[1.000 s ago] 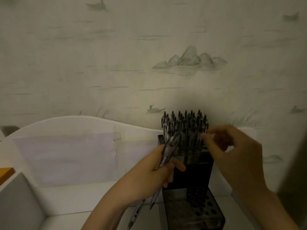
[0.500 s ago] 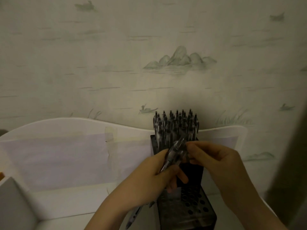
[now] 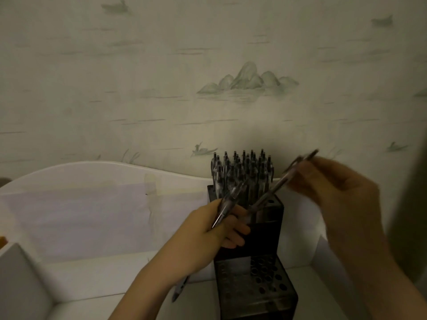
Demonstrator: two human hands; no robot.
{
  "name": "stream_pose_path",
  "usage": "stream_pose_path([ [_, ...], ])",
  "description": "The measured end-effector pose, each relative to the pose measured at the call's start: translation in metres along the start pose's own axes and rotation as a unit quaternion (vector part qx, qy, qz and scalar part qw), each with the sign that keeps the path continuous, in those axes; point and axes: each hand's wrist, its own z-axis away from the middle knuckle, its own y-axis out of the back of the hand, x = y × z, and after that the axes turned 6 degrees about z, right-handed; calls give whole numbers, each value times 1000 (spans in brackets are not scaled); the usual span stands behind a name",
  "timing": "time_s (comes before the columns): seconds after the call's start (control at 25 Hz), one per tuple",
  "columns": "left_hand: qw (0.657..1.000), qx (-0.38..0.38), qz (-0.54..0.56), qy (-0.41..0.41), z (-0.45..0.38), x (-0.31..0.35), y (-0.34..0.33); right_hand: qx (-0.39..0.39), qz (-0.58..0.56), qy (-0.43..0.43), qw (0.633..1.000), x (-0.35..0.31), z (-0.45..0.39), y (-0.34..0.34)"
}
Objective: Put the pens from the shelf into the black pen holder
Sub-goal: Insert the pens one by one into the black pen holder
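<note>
- Black plastic pen holder (image 3: 265,229), its top dotted with round holes.
- Dark-capped, clear-barrelled pens (image 3: 242,174).
- Pale wallpaper (image 3: 161,65) printed with grey-green mountains and boats.
- White curved shelf (image 3: 92,227).

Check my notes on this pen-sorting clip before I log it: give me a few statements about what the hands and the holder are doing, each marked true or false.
1. The right hand pinches a single pen that slants down toward the black pen holder. True.
2. The left hand holds nothing. False: it grips a bundle of pens.
3. The back rows of the holder are packed with upright pens. True.
4. Every hole in the lower front step of the holder is filled. False: its holes show open, with no pens standing in them.
5. The holder lies tipped on its side. False: it stands upright on the white shelf.
</note>
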Motion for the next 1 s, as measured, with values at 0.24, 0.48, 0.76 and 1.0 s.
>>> stream_pose_path([
  [0.24, 996, 19, -77, -36, 4, -2, 8, 21, 240, 209, 948, 0, -26, -2],
  [0.48, 983, 40, -172, -49, 8, -5, 17, 0, 306, 208, 929, 22, -34, -8],
  [0.76, 990, 29, -137, 24, 12, -8, 23, -89, 336, 121, 930, 36, -37, -6],
  [1.0, 995, -8, -96, 31, 14, -12, 24, -19, 356, 250, 900, 30, -1, -9],
])
